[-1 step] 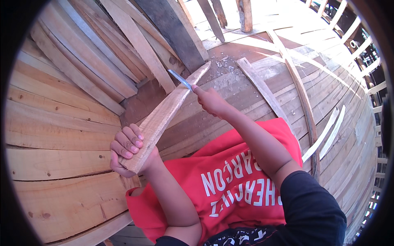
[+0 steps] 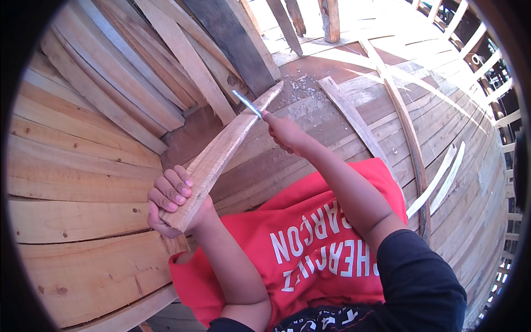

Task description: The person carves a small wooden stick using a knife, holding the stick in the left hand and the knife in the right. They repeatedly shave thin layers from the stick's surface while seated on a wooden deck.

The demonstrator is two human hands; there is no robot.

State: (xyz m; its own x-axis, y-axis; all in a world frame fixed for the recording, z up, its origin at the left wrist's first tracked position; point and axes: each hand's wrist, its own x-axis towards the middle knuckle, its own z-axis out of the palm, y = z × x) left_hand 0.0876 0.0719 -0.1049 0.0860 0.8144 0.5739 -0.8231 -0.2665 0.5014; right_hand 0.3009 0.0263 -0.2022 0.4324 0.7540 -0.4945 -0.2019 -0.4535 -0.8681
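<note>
A long, tapering piece of wood slants away from me, its narrow far end near the floor by the dark upright plank. My left hand is closed around its wide near end, fingers over the top face. In my right hand is a knife, its handle hidden in the closed fingers. The bright blade lies across the wood near its far, narrow part.
Wood shavings litter the plank floor beyond my right hand. Leaning boards and a dark plank stand far left. Loose strips and two pale curved pieces lie right. Red cloth covers my lap.
The knife and my right hand have shifted slightly farther away and to the right along the wood. My left hand keeps its hold, nearly still.
</note>
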